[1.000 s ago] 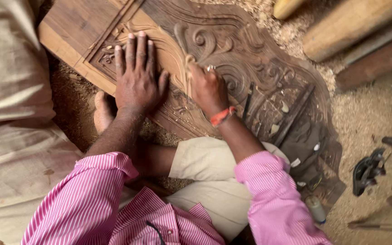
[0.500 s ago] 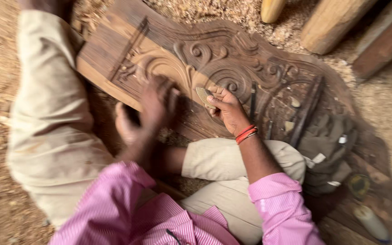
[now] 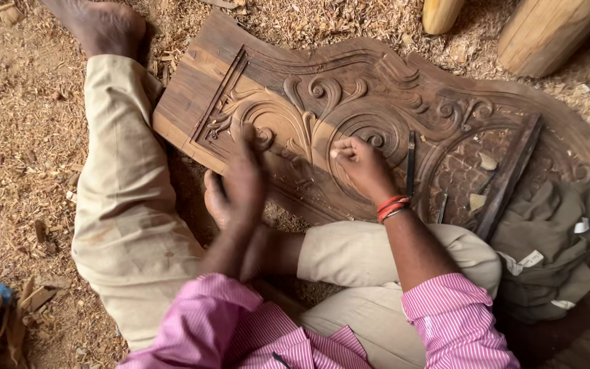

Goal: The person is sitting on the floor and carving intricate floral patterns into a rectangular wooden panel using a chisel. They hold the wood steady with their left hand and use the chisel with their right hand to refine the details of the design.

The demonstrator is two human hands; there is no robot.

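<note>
A dark carved wooden panel (image 3: pixel 384 82) with scrolls and leaf shapes lies on the floor in front of my crossed legs. My left hand (image 3: pixel 237 181) stands edge-on with its fingers straight and together. The fingertips touch the pale carved scroll near the panel's lower left edge, and the hand holds nothing. My right hand (image 3: pixel 360 164) is curled into a fist, and its fingertips press on the carving at the panel's middle. Whether anything small sits inside the fist is hidden. Red bands circle that wrist.
Thin metal chisels (image 3: pixel 411 164) lie on the panel right of my right hand, beside a dark wooden strip (image 3: pixel 510 178) and pale chips (image 3: pixel 487 161). A grey-green cloth (image 3: pixel 554 239) lies lower right. Logs (image 3: pixel 548 27) stand top right. Wood shavings (image 3: pixel 22 137) cover the floor.
The view has shifted, so the panel now sits further right. My left hand has lifted from lying flat on the panel and turned edge-on. My right hand stays curled on the carving.
</note>
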